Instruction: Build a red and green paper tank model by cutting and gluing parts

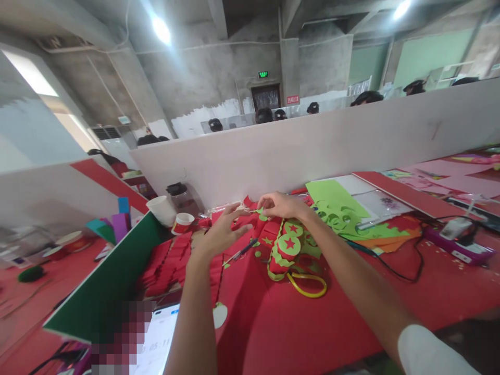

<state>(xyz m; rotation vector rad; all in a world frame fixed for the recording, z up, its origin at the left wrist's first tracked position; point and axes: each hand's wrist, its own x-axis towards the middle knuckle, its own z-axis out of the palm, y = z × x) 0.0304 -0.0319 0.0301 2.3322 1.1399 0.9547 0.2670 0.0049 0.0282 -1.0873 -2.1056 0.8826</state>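
Note:
My right hand [282, 205] is pinched around a small light-green paper piece [260, 211] above a red paper roll [261, 225]. To its left, my left hand [222, 232] has its thumb and fingers apart, fingertips toward the green piece, with nothing visibly gripped. Just below my right hand stand red cylinders with green round tops and red stars [289, 244], edged with green zigzag strips. A dark pen [248, 247] and a green star [267, 240] lie between my hands and those cylinders.
Stacked red paper strips [162, 265] lie left, beside a green board [105, 281] and a phone [156, 338]. A yellow loop [308, 289] rests near the cylinders. Green paper scraps [336, 216], a black cable and a purple power strip [459, 249] are right. A white partition [273, 156] stands behind.

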